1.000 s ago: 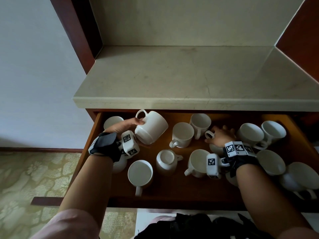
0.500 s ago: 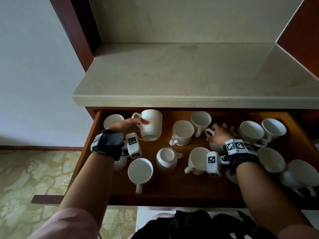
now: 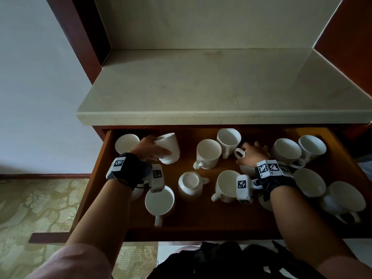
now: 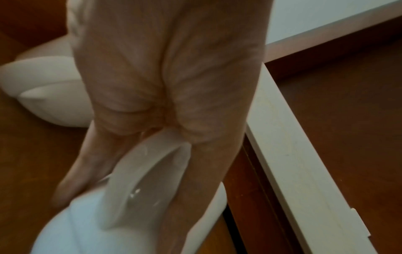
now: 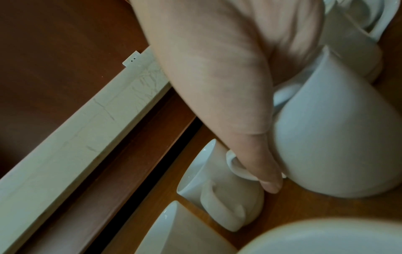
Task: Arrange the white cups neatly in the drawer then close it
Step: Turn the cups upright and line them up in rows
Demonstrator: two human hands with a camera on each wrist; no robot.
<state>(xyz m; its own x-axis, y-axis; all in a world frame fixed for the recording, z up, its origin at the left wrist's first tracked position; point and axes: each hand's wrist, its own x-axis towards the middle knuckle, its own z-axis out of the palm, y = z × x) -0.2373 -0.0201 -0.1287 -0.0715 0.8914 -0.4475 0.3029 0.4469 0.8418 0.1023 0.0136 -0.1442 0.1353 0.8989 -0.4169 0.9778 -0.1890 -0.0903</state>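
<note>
I note drawer (image 3: 201, 218) open. Left hand (image 3: 148, 149) grip wraps tilted cup (image 3: 168, 148); right hand (image 3: 252, 155) grip clasps mug (image 5: 330, 146) (thumb at handle).

Pale stone countertop (image 3: 211, 87) spanning twelve o'clock, framed by reddish wooden panels (image 3: 80, 35). Plain white wall (image 3: 34, 87) at nine o'clock, patterned green carpet (image 3: 36, 208) at eight. Dark bundle of fabric (image 3: 231, 260) at six.

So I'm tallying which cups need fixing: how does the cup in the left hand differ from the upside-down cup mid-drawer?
The held cup is gripped by the left hand and tilted; the upside-down cup stands free, base up. Its handle shows; the held cup's doesn't. Both are white.
</note>
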